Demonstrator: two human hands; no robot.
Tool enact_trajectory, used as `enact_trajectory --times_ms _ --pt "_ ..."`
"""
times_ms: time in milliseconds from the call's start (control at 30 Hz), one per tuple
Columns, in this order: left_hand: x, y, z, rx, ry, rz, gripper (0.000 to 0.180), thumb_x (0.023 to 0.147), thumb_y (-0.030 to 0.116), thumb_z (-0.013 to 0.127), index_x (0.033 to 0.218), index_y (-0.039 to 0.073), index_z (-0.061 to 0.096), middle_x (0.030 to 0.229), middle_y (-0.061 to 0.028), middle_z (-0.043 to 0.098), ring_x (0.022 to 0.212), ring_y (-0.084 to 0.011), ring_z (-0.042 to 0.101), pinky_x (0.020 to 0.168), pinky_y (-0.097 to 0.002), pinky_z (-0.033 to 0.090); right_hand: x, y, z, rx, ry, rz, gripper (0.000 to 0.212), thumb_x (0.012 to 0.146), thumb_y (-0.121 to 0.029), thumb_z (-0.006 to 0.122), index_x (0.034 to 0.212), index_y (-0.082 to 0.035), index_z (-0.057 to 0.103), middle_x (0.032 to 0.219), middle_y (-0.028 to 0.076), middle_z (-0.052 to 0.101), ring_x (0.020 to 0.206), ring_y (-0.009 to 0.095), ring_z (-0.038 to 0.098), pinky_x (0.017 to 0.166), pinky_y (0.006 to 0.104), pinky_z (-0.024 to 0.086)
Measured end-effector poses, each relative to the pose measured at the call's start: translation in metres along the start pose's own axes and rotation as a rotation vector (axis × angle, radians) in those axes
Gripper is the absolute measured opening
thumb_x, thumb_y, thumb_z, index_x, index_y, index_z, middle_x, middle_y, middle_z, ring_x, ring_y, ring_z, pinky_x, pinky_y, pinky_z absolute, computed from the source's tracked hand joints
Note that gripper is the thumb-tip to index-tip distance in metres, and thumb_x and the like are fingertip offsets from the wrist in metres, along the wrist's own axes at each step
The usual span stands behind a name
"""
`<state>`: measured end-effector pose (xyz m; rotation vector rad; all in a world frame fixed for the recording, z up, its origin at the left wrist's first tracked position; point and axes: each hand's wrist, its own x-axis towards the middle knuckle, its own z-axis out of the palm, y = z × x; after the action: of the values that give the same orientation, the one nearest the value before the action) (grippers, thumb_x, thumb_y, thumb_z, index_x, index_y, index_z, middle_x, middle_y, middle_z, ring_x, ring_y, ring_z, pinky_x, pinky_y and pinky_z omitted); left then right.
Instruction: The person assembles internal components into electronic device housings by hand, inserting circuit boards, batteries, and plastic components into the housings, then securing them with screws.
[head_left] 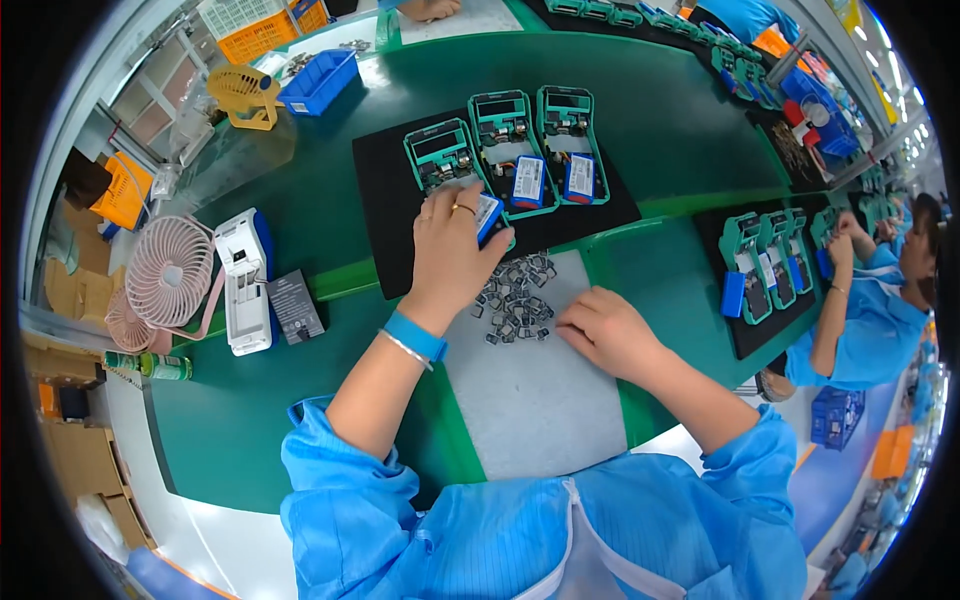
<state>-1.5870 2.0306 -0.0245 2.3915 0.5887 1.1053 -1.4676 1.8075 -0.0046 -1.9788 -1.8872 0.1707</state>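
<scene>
My left hand (448, 245) lies across the lower part of the leftmost green device housing (440, 145), thumb and fingers closed about it. A blue battery pack with a white label (487, 217) shows between thumb and index finger. Two more open housings stand beside it, the middle one (500, 105) and the right one (567, 110), each with a blue battery pack (579, 177) in its lower part. My right hand (610, 335), fingers curled together, rests beside a pile of small metal parts (518, 300); its fingertips hide whatever they may hold.
Beneath the housings lies a black mat (385, 200); the metal parts are on a grey sheet (530, 420). At left are a pink fan (170, 270), a white-and-blue device (245, 285) and a dark box (295, 307). A co-worker (860, 300) handles similar housings at right.
</scene>
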Motion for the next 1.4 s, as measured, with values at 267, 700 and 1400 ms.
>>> enact_trajectory --times_ms 267,700,1400 --pt "0.006 -0.001 -0.004 -0.643 0.158 -0.383 0.032 0.103 0.026 0.056 0.128 0.007 0.055 0.105 -0.0063 0.057 0.097 -0.0126 0.053 0.089 -0.027 0.044 0.005 0.003 -0.01 -0.053 -0.031 -0.091 0.016 0.083 -0.011 0.073 0.097 -0.006 0.065 0.094 0.009 0.062 0.089 0.031 0.061 0.078 0.0408 0.052" --pt "-0.021 -0.008 -0.017 0.19 -0.024 0.118 0.046 0.084 0.036 0.073 0.121 0.008 0.068 0.134 -0.0098 0.058 0.138 -0.0307 0.041 0.113 -0.055 0.027 0.036 -0.022 -0.024 -0.509 -0.282 -0.035 0.012 0.08 -0.009 0.066 0.09 -0.003 0.065 0.084 0.01 0.064 0.082 0.027 0.067 0.071 0.0401 0.057" --pt "-0.027 -0.011 -0.019 0.143 0.006 0.145 0.044 0.077 0.032 0.078 0.115 0.01 0.073 0.127 -0.0043 0.063 0.135 -0.025 0.045 0.114 -0.0544 0.028 0.211 0.025 -0.013 -0.477 0.149 -0.488 0.006 0.076 -0.01 0.069 0.079 -0.01 0.063 0.085 0.003 0.056 0.086 0.022 0.062 0.068 0.0337 0.055"
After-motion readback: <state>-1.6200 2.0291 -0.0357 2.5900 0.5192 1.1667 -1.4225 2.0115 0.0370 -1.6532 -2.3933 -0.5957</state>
